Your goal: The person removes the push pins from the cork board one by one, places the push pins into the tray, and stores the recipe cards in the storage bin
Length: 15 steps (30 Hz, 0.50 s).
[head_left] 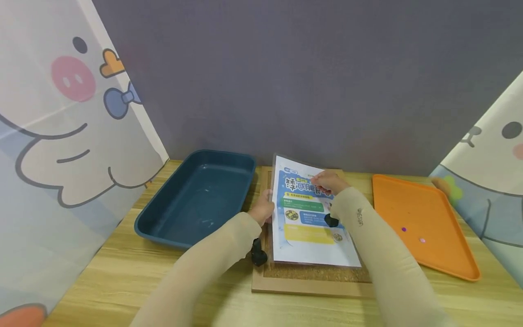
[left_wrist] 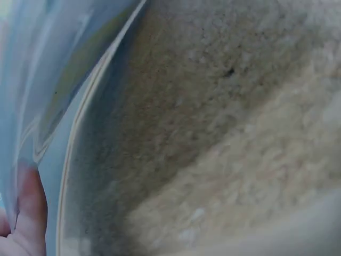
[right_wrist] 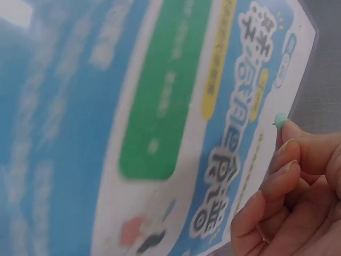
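Note:
A laminated poster [head_left: 304, 213] with blue, green and yellow print stands raised over a wood-framed corkboard [head_left: 310, 271]. At the poster's left edge my left hand [head_left: 263, 207] grips it between thumb and fingers; the left wrist view shows a fingertip [left_wrist: 33, 200] against the clear film, with bare cork beyond. My right hand [head_left: 330, 182] is in front of the poster's upper right part. Between its thumb and index finger it pinches a mint-green push pin [right_wrist: 281, 120], whose metal point faces the sheet. The other fingers curl beside the poster's edge.
A deep dark-blue basin [head_left: 163, 231] stands to the left on the wooden table [head_left: 110, 281]. On the right lies an orange tray [head_left: 408, 200] with a small purple piece [head_left: 404, 229] and a pink piece [head_left: 422, 240]. A grey panel [head_left: 286, 81] rises behind the board.

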Motion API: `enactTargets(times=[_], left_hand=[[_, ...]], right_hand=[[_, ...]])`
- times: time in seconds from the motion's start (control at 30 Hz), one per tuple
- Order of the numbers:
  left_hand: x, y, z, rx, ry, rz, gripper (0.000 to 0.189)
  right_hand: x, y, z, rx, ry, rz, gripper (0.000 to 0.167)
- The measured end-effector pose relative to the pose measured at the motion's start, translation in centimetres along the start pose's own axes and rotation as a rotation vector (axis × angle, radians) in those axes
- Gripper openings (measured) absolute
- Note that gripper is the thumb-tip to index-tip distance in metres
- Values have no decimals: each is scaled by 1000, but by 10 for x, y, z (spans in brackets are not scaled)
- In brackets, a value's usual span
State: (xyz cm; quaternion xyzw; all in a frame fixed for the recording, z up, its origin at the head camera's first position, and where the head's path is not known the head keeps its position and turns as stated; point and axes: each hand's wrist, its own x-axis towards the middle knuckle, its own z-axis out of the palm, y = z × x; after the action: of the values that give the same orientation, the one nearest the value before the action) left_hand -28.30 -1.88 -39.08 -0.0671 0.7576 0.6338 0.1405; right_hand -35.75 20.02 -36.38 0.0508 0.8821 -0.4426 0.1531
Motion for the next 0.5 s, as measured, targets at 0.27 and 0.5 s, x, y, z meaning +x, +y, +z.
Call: enactTargets(times=[0.27, 0.5], left_hand=[[-7, 11, -9, 57, 89, 51, 45], [-13, 8, -17, 28, 91, 83, 45]], right_hand=[[-15, 4, -16, 14, 32, -46, 23], [-31, 12, -33, 13, 2, -161, 23]])
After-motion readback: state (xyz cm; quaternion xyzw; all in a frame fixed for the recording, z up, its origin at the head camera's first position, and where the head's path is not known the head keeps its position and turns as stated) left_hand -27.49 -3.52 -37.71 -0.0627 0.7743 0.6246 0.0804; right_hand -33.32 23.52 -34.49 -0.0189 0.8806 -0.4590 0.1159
